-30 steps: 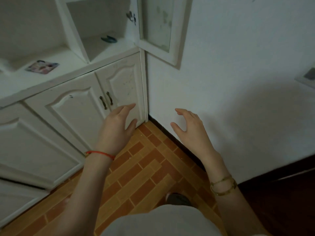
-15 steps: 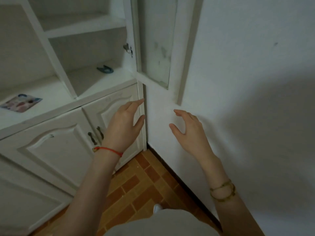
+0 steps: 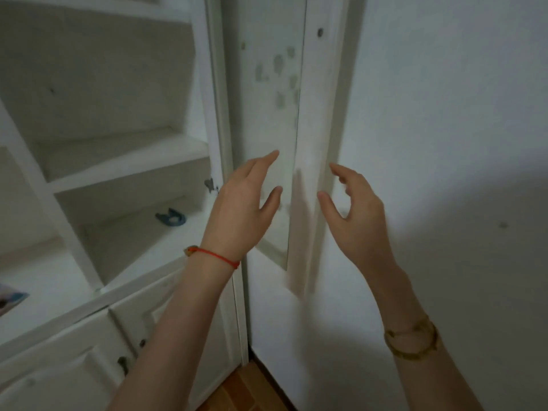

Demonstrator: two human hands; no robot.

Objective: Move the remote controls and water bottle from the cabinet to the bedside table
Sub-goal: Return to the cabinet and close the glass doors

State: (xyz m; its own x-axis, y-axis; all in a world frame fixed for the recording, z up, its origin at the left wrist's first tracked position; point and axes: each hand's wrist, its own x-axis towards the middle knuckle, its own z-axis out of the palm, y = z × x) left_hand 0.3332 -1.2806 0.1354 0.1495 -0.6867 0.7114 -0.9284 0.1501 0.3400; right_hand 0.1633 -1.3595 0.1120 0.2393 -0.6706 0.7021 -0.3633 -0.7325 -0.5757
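Observation:
A white cabinet (image 3: 124, 170) with open shelves fills the left of the head view. Its glass door (image 3: 272, 114) stands swung open against the wall. My left hand (image 3: 243, 209) is raised in front of the door's lower pane, fingers apart and holding nothing. My right hand (image 3: 353, 215) hovers just right of the door's edge, fingers curled loosely and empty. No remote control or water bottle is in view.
A small blue object (image 3: 171, 218) lies on the lower shelf. A colourful card (image 3: 9, 301) lies on the cabinet's counter at the left edge. Closed lower doors (image 3: 89, 360) have dark handles. A white wall (image 3: 444, 173) is on the right, brick-pattern floor (image 3: 246, 390) below.
The view has tilted upward from the floor to the shelves and the open door. Both hands have risen and stay empty.

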